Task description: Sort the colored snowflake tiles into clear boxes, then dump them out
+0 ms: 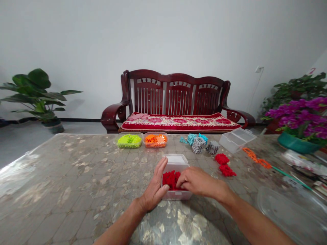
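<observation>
A clear plastic box (176,195) with its lid (176,159) tipped back stands before me, with red interlocking plastic pieces (169,179) inside. My left hand (155,189) grips the box's left side, fingers stretched along the wall and thumb over the front rim. Reaching in from the right, my right hand (191,180) has its fingers curled around red pieces; the fingertips are partly hidden among them. Two red clusters (222,159) lie on the table to the right of the box.
Farther back on the patterned table (76,190) stand a tub of lime-green pieces (129,140) and a tub of orange pieces (155,140). Blue and grey assembled pieces (198,144), another clear box (233,141), an orange chain (257,159) and a transparent lid (288,211) are to the right.
</observation>
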The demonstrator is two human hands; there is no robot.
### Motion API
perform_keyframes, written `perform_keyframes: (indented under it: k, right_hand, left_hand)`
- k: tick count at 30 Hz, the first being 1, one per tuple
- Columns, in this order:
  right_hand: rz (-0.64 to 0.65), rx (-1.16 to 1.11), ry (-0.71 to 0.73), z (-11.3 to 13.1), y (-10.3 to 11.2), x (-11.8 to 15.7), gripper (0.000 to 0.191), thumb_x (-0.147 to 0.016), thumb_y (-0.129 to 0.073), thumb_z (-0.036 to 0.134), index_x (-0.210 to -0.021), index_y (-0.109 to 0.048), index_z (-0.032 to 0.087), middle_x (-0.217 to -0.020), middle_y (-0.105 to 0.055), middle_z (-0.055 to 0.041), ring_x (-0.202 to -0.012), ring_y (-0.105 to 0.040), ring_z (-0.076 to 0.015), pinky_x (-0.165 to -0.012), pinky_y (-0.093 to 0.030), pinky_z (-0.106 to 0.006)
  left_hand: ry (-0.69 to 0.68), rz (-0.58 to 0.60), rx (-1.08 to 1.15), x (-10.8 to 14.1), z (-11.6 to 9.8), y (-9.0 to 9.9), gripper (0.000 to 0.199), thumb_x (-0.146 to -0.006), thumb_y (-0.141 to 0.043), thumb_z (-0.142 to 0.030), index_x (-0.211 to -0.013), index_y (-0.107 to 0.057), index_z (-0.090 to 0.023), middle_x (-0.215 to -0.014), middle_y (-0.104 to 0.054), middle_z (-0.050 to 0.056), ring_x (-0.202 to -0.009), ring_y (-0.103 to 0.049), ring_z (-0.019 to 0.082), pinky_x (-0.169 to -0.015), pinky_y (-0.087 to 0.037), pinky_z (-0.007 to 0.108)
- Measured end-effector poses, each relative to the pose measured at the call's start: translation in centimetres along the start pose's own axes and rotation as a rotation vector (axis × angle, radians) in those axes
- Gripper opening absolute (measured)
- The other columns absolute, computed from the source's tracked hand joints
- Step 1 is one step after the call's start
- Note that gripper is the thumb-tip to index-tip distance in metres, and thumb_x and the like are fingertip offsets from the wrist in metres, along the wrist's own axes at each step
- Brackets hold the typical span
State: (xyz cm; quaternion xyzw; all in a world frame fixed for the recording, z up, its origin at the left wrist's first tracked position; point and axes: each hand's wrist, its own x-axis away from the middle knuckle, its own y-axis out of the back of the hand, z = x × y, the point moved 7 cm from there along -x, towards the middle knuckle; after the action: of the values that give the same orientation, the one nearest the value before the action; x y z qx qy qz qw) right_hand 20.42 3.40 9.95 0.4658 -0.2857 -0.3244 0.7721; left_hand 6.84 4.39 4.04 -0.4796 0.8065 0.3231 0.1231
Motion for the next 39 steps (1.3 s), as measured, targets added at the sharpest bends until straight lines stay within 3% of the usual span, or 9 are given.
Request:
perform_keyframes:
  k: [4, 6, 10, 15, 21, 27, 33, 36, 39]
  right_hand:
    - [-0.173, 0.01, -0.077, -1.3, 1.7, -0.9, 0.036, -0.083, -0.05, 0.011, -0.102, -0.078, 0.025, -0.1, -0.078, -0.0019, -0.092, -0.068, -0.0181, -0.085, -0.044, -0.027]
    - [-0.202, 0.079, -0.035, -1.0, 2.0, -1.8, 0.035, -0.085, -0.049, 0.01, -0.102, -0.077, 0.023, -0.102, -0.077, -0.0046, -0.097, -0.066, -0.0189, -0.089, -0.043, -0.029]
    - [-0.102, 0.211, 0.093, 0.7, 0.7, -3.5, 0.019, -0.088, -0.057, 0.023, -0.095, -0.075, 0.019, -0.099, -0.073, -0.0077, -0.092, -0.064, -0.0193, -0.078, -0.043, -0.028]
    - [-0.036, 0.321, 0.058, 1.8, -0.7, -4.4, 0.025, -0.082, -0.066, 0.04, -0.088, -0.074, 0.017, -0.094, -0.073, -0.0091, -0.085, -0.065, -0.0219, -0.067, -0.04, -0.028]
    - [-0.117, 0.317, -0.04, 1.4, -0.3, -3.8, 0.02, -0.085, -0.057, 0.027, -0.085, -0.075, 0.017, -0.089, -0.076, -0.0098, -0.081, -0.068, -0.0221, -0.066, -0.041, -0.03]
    - [-0.285, 0.133, -0.112, -0.5, 1.3, -1.9, 0.028, -0.083, -0.051, 0.012, -0.093, -0.075, 0.021, -0.094, -0.077, -0.0045, -0.086, -0.069, -0.0188, -0.077, -0.045, -0.028]
    - [-0.346, 0.024, 0.004, -1.8, 1.9, -1.2, 0.038, -0.08, -0.048, 0.003, -0.101, -0.074, 0.021, -0.102, -0.077, -0.0032, -0.097, -0.068, -0.0171, -0.091, -0.046, -0.028]
    - [-0.338, 0.061, 0.064, -1.9, 1.8, -0.8, 0.045, -0.078, -0.043, -0.003, -0.102, -0.074, 0.02, -0.101, -0.076, -0.0042, -0.099, -0.066, -0.0172, -0.093, -0.047, -0.028]
    - [-0.414, 0.087, 0.049, -1.7, 2.2, -0.3, 0.043, -0.079, -0.044, -0.004, -0.102, -0.073, 0.019, -0.102, -0.074, -0.0046, -0.098, -0.065, -0.0168, -0.093, -0.047, -0.028]
  left_hand:
    - [-0.003, 0.0, 0.01, 0.0, -0.1, 0.0, 0.073, -0.099, -0.036, -0.057, -0.159, -0.013, -0.023, -0.166, -0.012, 0.011, -0.152, -0.01, 0.035, -0.124, -0.008, 0.055]
    - [-0.003, 0.003, 0.006, 0.0, 0.1, -0.1, 0.072, -0.099, -0.036, -0.057, -0.159, -0.012, -0.023, -0.166, -0.011, 0.011, -0.152, -0.009, 0.035, -0.124, -0.008, 0.055]
    - [-0.008, 0.009, 0.002, 0.1, 0.4, -0.2, 0.073, -0.1, -0.036, -0.057, -0.159, -0.01, -0.023, -0.166, -0.009, 0.011, -0.152, -0.008, 0.034, -0.124, -0.008, 0.056]
    - [-0.002, 0.0, 0.003, 0.2, 0.5, -0.2, 0.072, -0.1, -0.038, -0.054, -0.159, -0.01, -0.024, -0.166, -0.01, 0.011, -0.152, -0.009, 0.035, -0.124, -0.008, 0.056]
    - [-0.002, 0.003, 0.002, 0.1, 0.2, -0.1, 0.072, -0.099, -0.036, -0.057, -0.159, -0.011, -0.024, -0.166, -0.01, 0.01, -0.152, -0.009, 0.034, -0.124, -0.008, 0.055]
    - [-0.017, 0.001, -0.021, 0.0, 0.4, -0.2, 0.072, -0.099, -0.034, -0.058, -0.159, -0.01, -0.026, -0.166, -0.01, 0.009, -0.152, -0.009, 0.033, -0.124, -0.009, 0.055]
    - [-0.009, 0.004, -0.02, 0.0, 0.4, -0.2, 0.072, -0.099, -0.034, -0.06, -0.158, -0.011, -0.026, -0.166, -0.011, 0.01, -0.152, -0.01, 0.033, -0.124, -0.009, 0.056]
    - [0.0, 0.005, -0.011, 0.0, 0.4, -0.1, 0.073, -0.098, -0.036, -0.059, -0.158, -0.013, -0.025, -0.166, -0.012, 0.011, -0.152, -0.01, 0.034, -0.124, -0.009, 0.056]
    - [0.01, -0.001, -0.002, 0.0, 0.4, -0.1, 0.073, -0.098, -0.038, -0.057, -0.158, -0.015, -0.023, -0.165, -0.013, 0.011, -0.152, -0.01, 0.034, -0.124, -0.009, 0.056]
